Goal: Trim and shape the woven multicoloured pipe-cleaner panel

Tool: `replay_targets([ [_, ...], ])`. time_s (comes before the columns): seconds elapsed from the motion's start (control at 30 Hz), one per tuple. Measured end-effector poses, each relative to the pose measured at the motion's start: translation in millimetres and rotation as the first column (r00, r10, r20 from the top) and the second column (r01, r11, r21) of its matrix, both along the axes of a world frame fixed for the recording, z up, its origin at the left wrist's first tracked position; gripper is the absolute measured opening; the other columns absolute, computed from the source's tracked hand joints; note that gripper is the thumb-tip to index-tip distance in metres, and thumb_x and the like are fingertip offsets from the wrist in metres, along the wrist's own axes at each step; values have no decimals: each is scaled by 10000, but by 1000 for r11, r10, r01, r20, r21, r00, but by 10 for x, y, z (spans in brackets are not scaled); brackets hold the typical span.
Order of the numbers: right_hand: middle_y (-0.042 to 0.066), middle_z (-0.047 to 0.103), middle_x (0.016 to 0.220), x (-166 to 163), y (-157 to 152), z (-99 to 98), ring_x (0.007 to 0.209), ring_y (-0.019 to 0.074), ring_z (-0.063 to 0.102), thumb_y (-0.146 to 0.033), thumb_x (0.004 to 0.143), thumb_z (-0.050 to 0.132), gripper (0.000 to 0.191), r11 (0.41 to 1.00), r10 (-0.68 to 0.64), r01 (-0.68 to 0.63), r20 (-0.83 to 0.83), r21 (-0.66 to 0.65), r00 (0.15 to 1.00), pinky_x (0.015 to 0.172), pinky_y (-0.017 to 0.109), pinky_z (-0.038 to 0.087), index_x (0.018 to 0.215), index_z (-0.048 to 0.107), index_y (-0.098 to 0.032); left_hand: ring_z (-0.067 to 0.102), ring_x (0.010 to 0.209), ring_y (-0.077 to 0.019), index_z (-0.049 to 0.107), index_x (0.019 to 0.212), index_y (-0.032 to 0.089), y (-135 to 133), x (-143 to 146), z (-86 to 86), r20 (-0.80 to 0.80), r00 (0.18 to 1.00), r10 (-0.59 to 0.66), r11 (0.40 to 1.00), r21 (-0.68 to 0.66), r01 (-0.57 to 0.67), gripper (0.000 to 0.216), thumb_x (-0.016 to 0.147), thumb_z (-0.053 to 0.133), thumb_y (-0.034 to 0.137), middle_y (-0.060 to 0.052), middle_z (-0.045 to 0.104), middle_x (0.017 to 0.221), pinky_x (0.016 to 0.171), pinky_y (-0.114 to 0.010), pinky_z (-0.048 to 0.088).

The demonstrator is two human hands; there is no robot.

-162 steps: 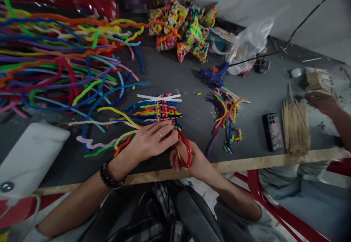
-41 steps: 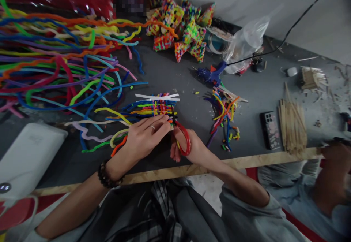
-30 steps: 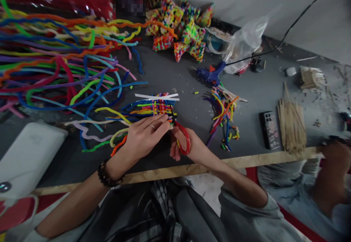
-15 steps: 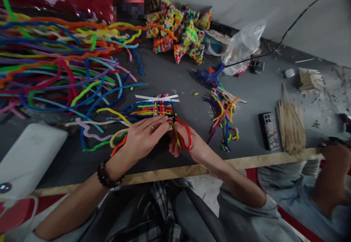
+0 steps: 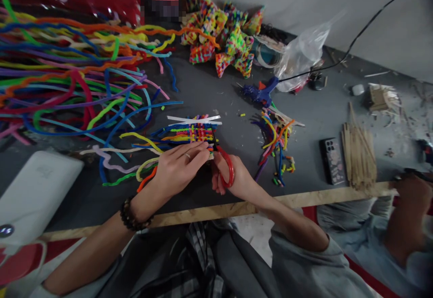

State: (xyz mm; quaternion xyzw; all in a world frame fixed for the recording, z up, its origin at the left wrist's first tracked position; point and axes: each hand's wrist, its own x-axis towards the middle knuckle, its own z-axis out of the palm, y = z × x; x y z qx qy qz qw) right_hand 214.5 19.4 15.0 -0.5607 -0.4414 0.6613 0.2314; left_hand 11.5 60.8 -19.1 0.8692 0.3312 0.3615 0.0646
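A small woven panel of colourful pipe cleaners (image 5: 199, 132) lies flat on the table, loose ends trailing to the left. Two white strips (image 5: 194, 121) cross its far edge. Over its near part rests my left hand (image 5: 181, 165), fingers together and thumb pressed close, holding it down; what lies under the fingers is hidden. My right hand (image 5: 238, 176) grips red-handled scissors (image 5: 230, 169), thumb through a loop. Their dark blades point away from me along the panel's right edge, close to my left fingertips. Cut pipe cleaner scraps (image 5: 279, 135) lie to the right.
Long pipe cleaners (image 5: 84, 77) spread across the left. Finished colourful bows (image 5: 233, 41) sit at the back, near a blue glue gun (image 5: 260, 93) with a black cord. A phone (image 5: 332, 160) and wooden sticks (image 5: 359, 156) lie right; a white power bank (image 5: 40, 190) left. Another person's arm (image 5: 411, 217) is far right.
The scissors have turned slightly in my right hand, and their handle loops now look closer together. My left hand stays in place on the woven panel.
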Motion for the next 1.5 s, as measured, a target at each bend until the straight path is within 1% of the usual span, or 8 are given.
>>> replay_targets([
  [0.13,52,663,512,-13,21,-23,411,129,614,-776,1030,464,737,993,-73,62,-107,-104,992,446,220,497,615,613,-186,808,1148,-238,702,1126,182,-1,-5,-10,-11,1000,-1,1000,0,1,250,952,637,15,-76,833,1213,1013,-347,675],
  [0.27,29,703,573,-36,25,-11,412,148,635,-806,954,580,625,956,-212,167,-174,-241,962,428,229,521,810,608,-198,803,1162,-236,700,1147,202,-1,-13,11,-14,1000,-7,1000,-18,7,254,974,619,34,-77,830,1225,1009,-344,674],
  [0.37,23,717,597,-37,46,-4,432,162,659,-776,950,606,579,944,-232,167,-212,-284,949,455,243,554,927,616,-197,811,1139,-243,694,1155,194,0,-15,31,-12,1000,-5,1000,-15,5,244,977,623,42,-87,831,1218,978,-346,683],
  [0.73,-6,692,595,-76,-13,34,419,148,626,-752,953,629,549,951,-251,208,-176,-231,952,422,234,499,942,612,-203,808,1146,-234,686,1156,209,-15,-18,17,50,999,5,1000,-21,-4,256,963,655,45,-82,831,1223,993,-345,670],
  [0.9,-12,689,591,-54,6,16,412,140,614,-740,956,641,536,960,-240,212,-147,-181,960,414,228,473,922,614,-206,818,1106,-237,689,1130,184,-16,0,27,8,1000,9,1000,9,-9,228,949,682,47,-83,837,1195,965,-340,672],
  [1.03,4,694,573,-27,53,33,403,144,608,-770,933,640,566,957,-222,190,-133,-220,966,416,238,484,866,602,-209,819,1096,-224,687,1139,198,-11,5,35,28,999,24,1000,-2,-24,239,956,675,45,-69,839,1189,965,-336,669],
  [1.27,15,712,575,58,-94,79,399,147,618,-756,945,634,555,932,-234,183,-133,-312,963,419,228,477,882,597,-206,826,1062,-231,695,1115,194,-13,21,57,3,1000,12,999,33,-12,213,950,704,60,-59,845,1157,908,-339,677],
  [1.5,17,703,580,-13,15,19,407,145,617,-791,904,667,595,948,-239,197,-153,-251,959,420,234,501,846,603,-202,829,1049,-223,691,1102,187,-17,24,43,9,1000,28,999,17,-28,250,918,698,18,-53,847,1150,904,-328,673],
])
